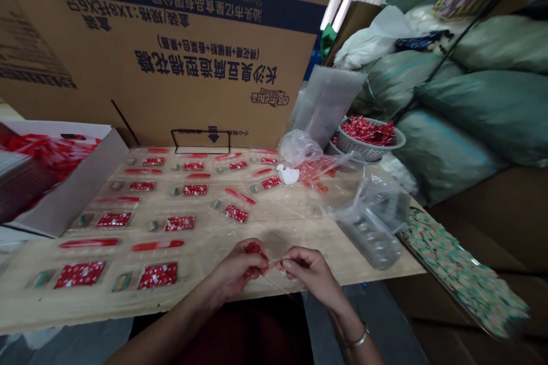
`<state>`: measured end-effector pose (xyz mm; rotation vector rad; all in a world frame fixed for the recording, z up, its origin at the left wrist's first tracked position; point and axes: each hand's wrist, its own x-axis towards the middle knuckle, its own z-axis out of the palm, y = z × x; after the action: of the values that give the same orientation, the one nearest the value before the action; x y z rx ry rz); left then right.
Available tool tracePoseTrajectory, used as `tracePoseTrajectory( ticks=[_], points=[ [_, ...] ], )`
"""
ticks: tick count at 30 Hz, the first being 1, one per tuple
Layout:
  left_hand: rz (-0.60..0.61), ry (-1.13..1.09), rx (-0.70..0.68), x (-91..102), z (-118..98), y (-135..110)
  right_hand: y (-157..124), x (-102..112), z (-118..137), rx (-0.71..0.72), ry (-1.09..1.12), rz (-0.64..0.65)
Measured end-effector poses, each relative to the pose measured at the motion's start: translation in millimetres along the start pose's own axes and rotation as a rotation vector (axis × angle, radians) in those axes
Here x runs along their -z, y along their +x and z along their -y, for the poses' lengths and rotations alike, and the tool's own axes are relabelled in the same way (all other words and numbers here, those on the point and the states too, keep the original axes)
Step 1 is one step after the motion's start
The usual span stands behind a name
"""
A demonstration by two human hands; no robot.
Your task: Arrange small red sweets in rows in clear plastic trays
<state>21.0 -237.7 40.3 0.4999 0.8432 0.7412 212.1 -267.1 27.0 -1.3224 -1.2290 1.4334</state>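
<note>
My left hand (240, 269) and right hand (307, 271) meet just over the near edge of the surface (274, 222). Both are closed in a pinch on one small red packet (257, 252). Most of the packet sits under my left fingers, and my right thumb and forefinger nip the end. There may be a thin clear sleeve around it, though the blur makes that hard to tell. A bracelet (362, 337) circles my right wrist.

Just beyond, to my left, filled clear bags (158, 275) lie in rows on the wood, each showing a red patterned sachet. The rows run back toward the far edge. To my right, a heap of clear plastic trays (371, 234) rests on the surface. Beside it a long sheet of small green and orange pieces (462, 274) hangs past the corner.

Farther left stands an open white box (68, 188) of red wrappers. At the back right is a basket (368, 151) of red packets. Behind them are a big printed carton (171, 51) and green sacks (471, 102).
</note>
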Motion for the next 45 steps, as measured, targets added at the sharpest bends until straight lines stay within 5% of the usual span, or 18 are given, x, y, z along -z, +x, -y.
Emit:
tracePoseTrajectory(
  ticks=[4,7,11,15,23,29,37,41,45],
  points=[
    [-0.042,-0.056,-0.013,14.4,-8.2,-3.2,-19.4,32.6,-19.2,0.037,-0.002,-0.21],
    [-0.025,0.12,-0.017,13.0,-1.2,0.2,-34.4,37.9,-37.3,0.147,-0.243,-0.32],
    [-0.05,0.261,0.02,-2.2,20.3,15.5,-49.0,19.1,-54.2,0.339,-0.591,-0.324],
    [-0.098,0.225,0.054,-5.8,27.1,27.3,-57.0,13.2,-60.0,0.437,-0.715,-0.337],
    [-0.105,0.235,0.071,-3.2,22.5,26.7,-51.9,25.8,-56.5,0.385,-0.814,-0.235],
    [-0.019,0.205,0.06,-9.5,22.7,12.4,-47.0,4.4,-39.8,0.414,-0.668,-0.318],
    [-0.032,0.129,0.111,-15.3,21.9,-6.2,-35.2,-34.0,-25.2,0.265,-0.212,-0.195],
    [-0.102,0.094,0.03,-14.2,27.2,-5.9,-33.6,-39.8,-25.5,0.302,-0.224,-0.25],
    [-0.141,0.124,-0.122,-12.3,30.2,-3.8,-29.7,-43.2,-22.7,0.294,-0.193,-0.147]
  ],
)
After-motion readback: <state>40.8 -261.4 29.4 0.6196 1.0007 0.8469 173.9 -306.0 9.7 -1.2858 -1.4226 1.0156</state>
